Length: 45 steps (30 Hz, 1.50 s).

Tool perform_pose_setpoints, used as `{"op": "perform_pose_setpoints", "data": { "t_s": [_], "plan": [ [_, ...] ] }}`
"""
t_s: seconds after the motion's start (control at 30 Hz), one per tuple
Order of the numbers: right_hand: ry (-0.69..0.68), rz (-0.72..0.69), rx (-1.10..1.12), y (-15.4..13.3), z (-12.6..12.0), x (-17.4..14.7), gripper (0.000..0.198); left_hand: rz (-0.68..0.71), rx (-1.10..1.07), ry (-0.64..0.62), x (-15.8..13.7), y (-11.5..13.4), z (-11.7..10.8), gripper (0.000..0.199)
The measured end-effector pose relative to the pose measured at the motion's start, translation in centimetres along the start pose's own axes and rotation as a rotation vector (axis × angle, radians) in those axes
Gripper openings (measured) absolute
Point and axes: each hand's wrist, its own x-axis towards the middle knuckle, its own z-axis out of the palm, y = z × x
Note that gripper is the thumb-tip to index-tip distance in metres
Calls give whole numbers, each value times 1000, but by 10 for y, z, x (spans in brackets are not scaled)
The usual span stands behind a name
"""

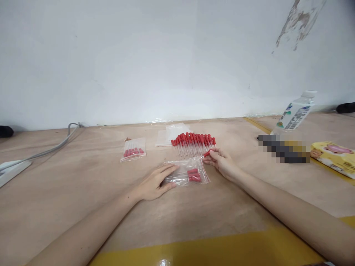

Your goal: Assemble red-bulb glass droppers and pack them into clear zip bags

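Observation:
My left hand [155, 183] lies with fingers and thumb spread on the left end of a clear zip bag [180, 180], touching it. Inside that bag are a few droppers with red bulbs [194, 175], bulbs toward the right. My right hand [222, 162] pinches a dropper [207, 153] by its red bulb, its clear tube pointing left at the bag's upper right corner. Just beyond lies a pile of droppers [194, 142], red bulbs away from me and thin clear tubes toward me. Whether the held dropper's tip is inside the bag, I cannot tell.
A filled zip bag [134, 149] of droppers lies left, and flat plastic bags [164, 137] lie behind the pile. A tilted bottle [296, 112], a pixelated dark object [283, 148] and a yellow pack [334, 157] are right. A grey cable [59, 143] runs along the left.

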Motion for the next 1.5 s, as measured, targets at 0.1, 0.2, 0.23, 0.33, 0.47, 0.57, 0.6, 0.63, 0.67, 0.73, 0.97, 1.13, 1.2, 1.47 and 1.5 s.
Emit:
{"op": "perform_pose_setpoints", "data": {
  "t_s": [0.1,0.2,0.23,0.33,0.47,0.57,0.6,0.63,0.67,0.73,0.97,1.13,1.2,1.47,1.5],
  "plan": [
    [-162,-44,-214,0,-5,-4,28,12,5,-7,1,1,-1,53],
    [-248,-146,-467,-2,-13,-4,27,15,4,-7,1,1,-1,52],
    [-277,-166,-521,-3,-15,-4,27,17,3,-4,1,1,0,52],
    [-347,-210,-576,-6,-17,-4,25,24,7,-3,1,0,0,52],
    [-319,-343,-672,-4,-10,-5,19,27,10,5,1,-2,2,52],
    [-225,-445,-786,-1,-3,-6,13,38,9,12,1,-2,2,51],
    [-193,-467,-818,-1,-2,-6,12,42,11,14,1,-2,2,51],
    [-166,-482,-849,-1,0,-6,11,44,13,15,2,-2,2,51],
    [-144,-491,-880,-1,2,-6,11,43,15,15,2,-1,2,50],
    [-110,-499,-925,-1,5,-7,11,36,18,14,2,-1,2,50],
    [-180,-551,-976,-2,11,-15,13,32,14,7,2,-2,3,49],
    [-64,-513,-929,-7,2,-3,12,33,-1,10,1,-5,4,46],
    [47,-461,-930,-13,-3,9,11,38,-9,19,1,-4,5,45],
    [217,-299,-1052,-22,-1,64,20,35,23,11,2,-5,5,46],
    [201,-280,-1079,-22,2,67,22,39,24,6,2,-5,5,46]
  ]
}}
